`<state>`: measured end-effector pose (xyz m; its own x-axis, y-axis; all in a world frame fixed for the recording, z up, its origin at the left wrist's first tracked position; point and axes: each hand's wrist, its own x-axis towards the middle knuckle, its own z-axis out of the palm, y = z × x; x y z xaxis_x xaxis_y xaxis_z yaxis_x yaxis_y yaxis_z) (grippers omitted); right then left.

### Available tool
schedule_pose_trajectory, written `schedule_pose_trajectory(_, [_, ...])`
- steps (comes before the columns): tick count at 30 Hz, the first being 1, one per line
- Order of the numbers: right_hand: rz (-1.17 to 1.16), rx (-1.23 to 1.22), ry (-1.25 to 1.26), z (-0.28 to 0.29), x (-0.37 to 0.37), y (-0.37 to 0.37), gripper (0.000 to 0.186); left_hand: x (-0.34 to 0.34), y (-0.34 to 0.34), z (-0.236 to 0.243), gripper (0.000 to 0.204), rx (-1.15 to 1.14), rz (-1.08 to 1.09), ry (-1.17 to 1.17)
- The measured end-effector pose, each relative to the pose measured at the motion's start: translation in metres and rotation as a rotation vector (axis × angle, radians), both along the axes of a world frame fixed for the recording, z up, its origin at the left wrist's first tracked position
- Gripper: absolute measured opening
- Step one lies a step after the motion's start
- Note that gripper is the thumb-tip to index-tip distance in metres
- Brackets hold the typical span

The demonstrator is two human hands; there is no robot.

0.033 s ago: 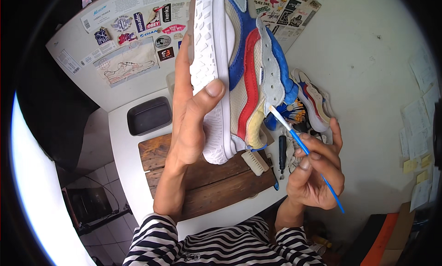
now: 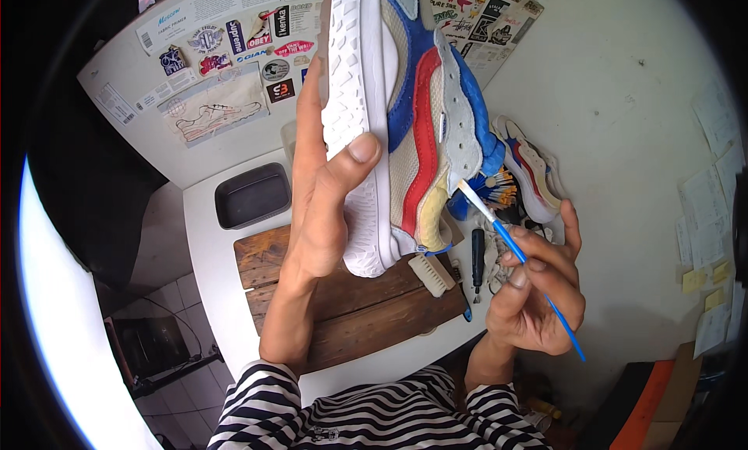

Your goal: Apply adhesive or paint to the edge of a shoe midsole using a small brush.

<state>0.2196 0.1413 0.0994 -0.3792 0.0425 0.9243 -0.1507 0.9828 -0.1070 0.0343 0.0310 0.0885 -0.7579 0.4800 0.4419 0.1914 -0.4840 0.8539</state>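
My left hand (image 2: pixel 323 197) grips a sneaker (image 2: pixel 425 130) by its white sole, thumb across the sidewall. The shoe is held up on end above the table, with red, blue, pale grey and yellow panels on its side and no laces in the eyelets. In my right hand (image 2: pixel 541 298) a slim blue paintbrush (image 2: pixel 510 241) is pinched between thumb and fingers. Its pale bristles are at the lower end of the grey eyelet panel, by the yellow part; whether they touch is hard to tell.
Below lies a dark wooden board (image 2: pixel 351 321) with a scrub brush (image 2: pixel 431 275) on it. A black tray (image 2: pixel 253 196) stands at left. Behind my right hand are a black-handled tool (image 2: pixel 478 259), several paintbrushes (image 2: pixel 502 191) and a similar sneaker (image 2: pixel 530 165). A stickered panel (image 2: pixel 187 99) rises behind.
My right hand and the paintbrush have shifted very slightly to the right. The sneaker and my left hand look unmoved.
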Motion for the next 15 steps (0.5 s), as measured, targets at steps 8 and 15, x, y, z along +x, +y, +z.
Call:
schedule_pose_trajectory(8, [0.017, -0.003, -0.005, -0.0014, -0.0019, -0.0020, 0.014, 0.0032, 0.0006, 0.0011, 0.099, -0.001, 0.006, -0.028])
schedule_pose_trajectory(15, [0.024, 0.016, 0.008, -0.0035, -0.0058, -0.0013, 0.021, -0.0006, -0.0015, 0.0015, 0.099, 0.003, -0.026, -0.003])
